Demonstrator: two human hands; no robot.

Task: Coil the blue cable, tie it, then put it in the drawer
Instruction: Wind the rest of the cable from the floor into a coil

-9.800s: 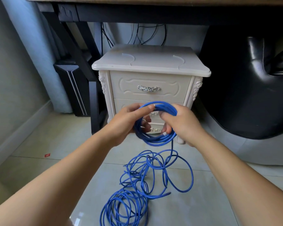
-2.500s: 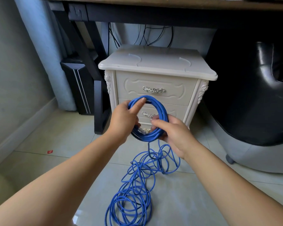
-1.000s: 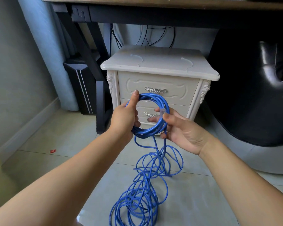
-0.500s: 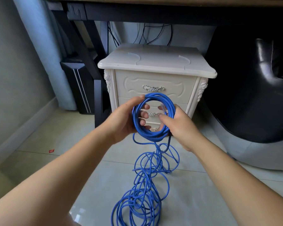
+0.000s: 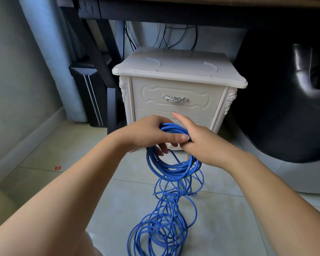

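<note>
Gripping blue cable (image 5: 171,168) coil at top with left hand (image 5: 147,133), fingers (image 5: 161,150) curled round it; clasping right side with right hand (image 5: 202,144), index straight. Trailing loose onto floor (image 5: 116,200) before shut drawer (image 5: 198,97).

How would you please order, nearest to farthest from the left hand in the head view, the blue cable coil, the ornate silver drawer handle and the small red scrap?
1. Blue cable coil, gripped by the left hand.
2. Ornate silver drawer handle, just above it.
3. Small red scrap, far left on the floor.
</note>
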